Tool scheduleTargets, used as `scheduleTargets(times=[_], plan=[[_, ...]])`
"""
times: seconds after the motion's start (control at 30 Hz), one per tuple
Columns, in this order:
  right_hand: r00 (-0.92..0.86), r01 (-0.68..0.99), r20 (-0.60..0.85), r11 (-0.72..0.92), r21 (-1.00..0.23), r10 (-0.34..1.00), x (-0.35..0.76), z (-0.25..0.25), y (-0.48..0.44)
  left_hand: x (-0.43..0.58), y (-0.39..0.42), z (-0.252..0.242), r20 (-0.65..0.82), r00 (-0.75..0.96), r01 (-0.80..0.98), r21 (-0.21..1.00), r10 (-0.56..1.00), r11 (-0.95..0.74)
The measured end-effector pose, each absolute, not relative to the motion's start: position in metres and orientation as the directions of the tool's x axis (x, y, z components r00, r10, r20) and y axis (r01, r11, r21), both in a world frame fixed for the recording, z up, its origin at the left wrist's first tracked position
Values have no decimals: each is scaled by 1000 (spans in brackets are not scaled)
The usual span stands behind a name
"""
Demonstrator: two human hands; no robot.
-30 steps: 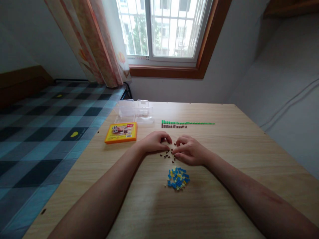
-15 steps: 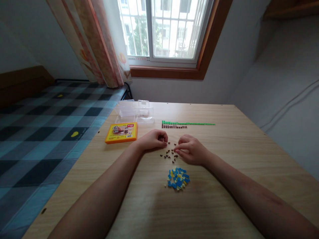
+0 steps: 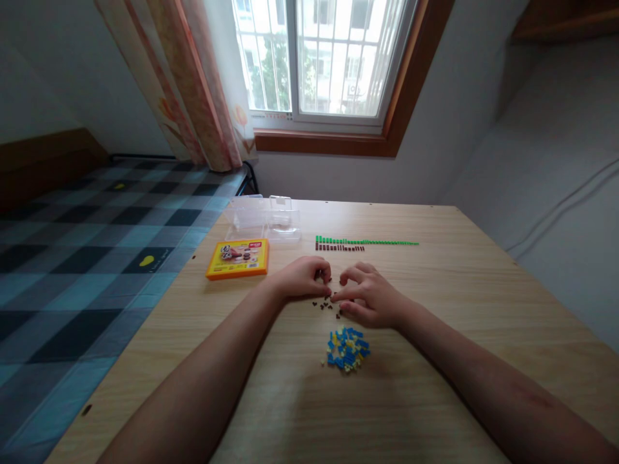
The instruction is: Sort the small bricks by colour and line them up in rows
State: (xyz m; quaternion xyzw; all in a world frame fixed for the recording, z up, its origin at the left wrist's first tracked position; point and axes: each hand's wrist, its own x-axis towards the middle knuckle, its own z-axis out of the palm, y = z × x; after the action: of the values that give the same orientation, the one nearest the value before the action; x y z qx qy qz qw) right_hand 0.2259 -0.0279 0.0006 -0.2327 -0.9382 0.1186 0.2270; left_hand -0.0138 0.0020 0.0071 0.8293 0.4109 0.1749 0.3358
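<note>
Small brown building-block pieces [image 3: 325,307] lie scattered on the wooden table [image 3: 271,399] between my two hands. My left hand [image 3: 308,277] rests at the far left side of them, fingers curled in and thumb close to the fingertips; whatever they hold is too small or hidden to make out. From the right, my right hand [image 3: 371,296] reaches over the brown pieces, its fingers apart and the tips down among them, covering some. Nearer me is a pile of blue and yellow blocks [image 3: 348,351]. Beyond the hands run a green row of blocks [image 3: 367,242] and a shorter brown row [image 3: 338,247].
A yellow-orange box [image 3: 238,259] lies left of my left hand. Clear plastic containers [image 3: 283,225] stand open behind it. A bed with a checked cover [image 3: 120,225] is to the left, and a window [image 3: 338,64] lies beyond the table.
My left hand has shifted slightly right, toward the brown pieces. My right hand has spread its fingers and moved a little left and nearer me, covering more of the pieces.
</note>
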Motion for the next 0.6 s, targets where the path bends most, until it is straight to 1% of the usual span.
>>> scheduleTargets(times=[0.1,0.2,0.27,0.37,0.47,0.6], plan=[[-800,377,357,867,-325,482,225,0,-29,-13,2,6,41,609,558,688,792,-464],[-800,388,350,865,-318,487,225,0,-28,-14,5,3,53,574,552,711,817,-435],[-781,423,354,853,-306,514,224,-1,-26,-14,7,2,67,550,546,725,833,-419],[-737,490,365,821,-292,569,225,-3,-22,-13,8,0,111,510,558,712,853,-426],[-693,525,400,800,-291,600,228,-5,-17,-7,5,0,157,462,590,680,873,-435],[-614,510,489,784,-353,619,234,-11,-10,0,-1,2,204,425,634,628,882,-451]])
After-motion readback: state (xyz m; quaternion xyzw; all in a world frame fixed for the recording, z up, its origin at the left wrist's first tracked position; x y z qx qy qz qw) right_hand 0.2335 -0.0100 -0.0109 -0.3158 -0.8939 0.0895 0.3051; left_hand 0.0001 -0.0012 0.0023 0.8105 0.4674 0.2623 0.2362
